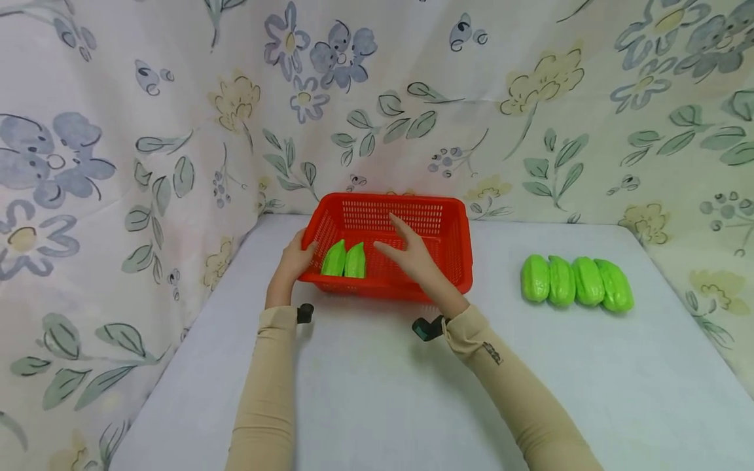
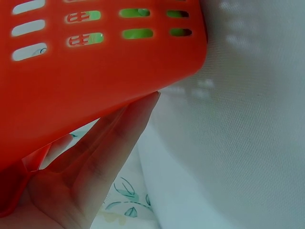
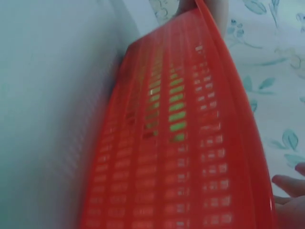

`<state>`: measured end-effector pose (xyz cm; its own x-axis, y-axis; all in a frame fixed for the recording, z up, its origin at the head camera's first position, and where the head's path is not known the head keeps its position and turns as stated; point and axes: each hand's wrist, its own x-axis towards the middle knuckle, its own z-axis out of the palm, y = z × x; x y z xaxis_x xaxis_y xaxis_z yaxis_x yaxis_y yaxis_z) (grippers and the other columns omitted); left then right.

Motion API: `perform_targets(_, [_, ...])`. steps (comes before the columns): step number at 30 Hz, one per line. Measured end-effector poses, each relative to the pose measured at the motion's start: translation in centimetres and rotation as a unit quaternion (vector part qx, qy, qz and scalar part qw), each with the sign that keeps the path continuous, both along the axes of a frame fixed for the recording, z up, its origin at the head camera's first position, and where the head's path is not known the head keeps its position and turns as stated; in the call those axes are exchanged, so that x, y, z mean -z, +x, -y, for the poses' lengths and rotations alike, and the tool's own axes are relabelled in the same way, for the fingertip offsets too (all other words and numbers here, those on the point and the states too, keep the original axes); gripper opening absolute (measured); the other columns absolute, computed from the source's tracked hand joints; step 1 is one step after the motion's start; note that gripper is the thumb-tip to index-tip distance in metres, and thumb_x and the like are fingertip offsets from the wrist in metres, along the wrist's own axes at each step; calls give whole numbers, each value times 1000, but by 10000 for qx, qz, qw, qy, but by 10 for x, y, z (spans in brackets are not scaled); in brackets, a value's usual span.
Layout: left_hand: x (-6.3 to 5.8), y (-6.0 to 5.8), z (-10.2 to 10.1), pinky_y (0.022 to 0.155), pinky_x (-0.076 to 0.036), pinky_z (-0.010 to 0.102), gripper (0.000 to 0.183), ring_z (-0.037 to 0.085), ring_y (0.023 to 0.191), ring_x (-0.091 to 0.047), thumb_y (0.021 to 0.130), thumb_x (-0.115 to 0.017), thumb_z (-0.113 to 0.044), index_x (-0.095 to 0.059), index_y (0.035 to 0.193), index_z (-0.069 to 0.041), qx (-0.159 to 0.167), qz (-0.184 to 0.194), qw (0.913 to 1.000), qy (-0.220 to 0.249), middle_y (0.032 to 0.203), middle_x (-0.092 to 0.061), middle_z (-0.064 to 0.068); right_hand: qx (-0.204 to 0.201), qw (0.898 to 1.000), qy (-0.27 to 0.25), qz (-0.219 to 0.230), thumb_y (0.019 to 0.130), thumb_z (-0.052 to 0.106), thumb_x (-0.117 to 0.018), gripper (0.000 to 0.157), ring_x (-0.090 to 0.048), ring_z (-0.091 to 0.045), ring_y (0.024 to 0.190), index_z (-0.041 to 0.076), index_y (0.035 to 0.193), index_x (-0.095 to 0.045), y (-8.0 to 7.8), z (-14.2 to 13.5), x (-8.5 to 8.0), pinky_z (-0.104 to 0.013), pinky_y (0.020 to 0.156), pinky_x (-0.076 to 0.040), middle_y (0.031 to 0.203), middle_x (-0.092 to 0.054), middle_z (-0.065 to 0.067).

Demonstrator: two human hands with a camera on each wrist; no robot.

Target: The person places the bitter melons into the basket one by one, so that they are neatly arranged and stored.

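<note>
A red plastic basket [image 1: 389,288] with slotted walls stands at the back of the table. My left hand [image 1: 294,257] holds its left end, thumb over the rim and fingers against the outer wall; in the left wrist view those fingers [image 2: 128,124] lie along the wall. My right hand [image 1: 412,255] is over the basket's middle, fingers spread and nothing between them. Inside the basket, two glossy bright-green ridged fruits with pointed tips, a left one [image 1: 334,259] and a right one [image 1: 355,260], lie side by side at the left end. Green shows through the slots in both wrist views.
Several more green ridged fruits [image 1: 562,281] lie in a close row at the right of the white table [image 1: 365,379]. A floral cloth [image 1: 377,98] hangs behind the table and along its left side, close to the basket's back.
</note>
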<state>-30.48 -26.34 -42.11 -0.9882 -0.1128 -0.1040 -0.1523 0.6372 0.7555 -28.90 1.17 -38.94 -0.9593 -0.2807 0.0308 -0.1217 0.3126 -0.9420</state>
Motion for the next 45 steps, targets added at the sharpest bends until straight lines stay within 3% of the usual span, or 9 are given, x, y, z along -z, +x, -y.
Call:
perform_targets(8, [0, -1, 1, 101, -44, 51, 59, 33, 118, -50, 105, -41, -28, -17, 157, -14, -14, 60, 9999, 82, 145, -45, 20, 113, 9997, 111, -184, 91, 45, -65, 78, -24, -21, 149, 34, 155, -23, 3, -27, 0, -53, 116, -30, 162, -24, 5])
perform_targets(14, [-1, -2, -2, 105, -41, 52, 59, 34, 121, -49, 104, -41, -29, -18, 157, -15, -44, 89, 9999, 112, 148, -43, 19, 251, 9992, 123, -276, 93, 42, -64, 79, -22, -24, 150, 28, 157, -19, 4, -55, -3, -51, 119, -24, 163, -21, 2])
perform_targets(28, [-5, -3, -5, 102, -44, 52, 58, 33, 120, -51, 104, -41, -28, -19, 156, -16, -8, 61, 9999, 82, 147, -44, 18, 1014, 9940, -54, -397, 95, 36, -61, 79, -19, -30, 151, 16, 158, -16, 10, -117, 9, -54, 119, -20, 163, -22, -9])
perform_targets(45, [-1, -2, 2, 101, -46, 51, 58, 33, 118, -52, 104, -40, -28, -18, 157, -16, -80, 84, 9999, 97, 147, -44, 18, 1989, 9775, 365, -600, 97, 29, -58, 76, -18, -37, 150, 10, 157, -16, 8, -175, 27, -54, 121, -13, 162, -20, -16])
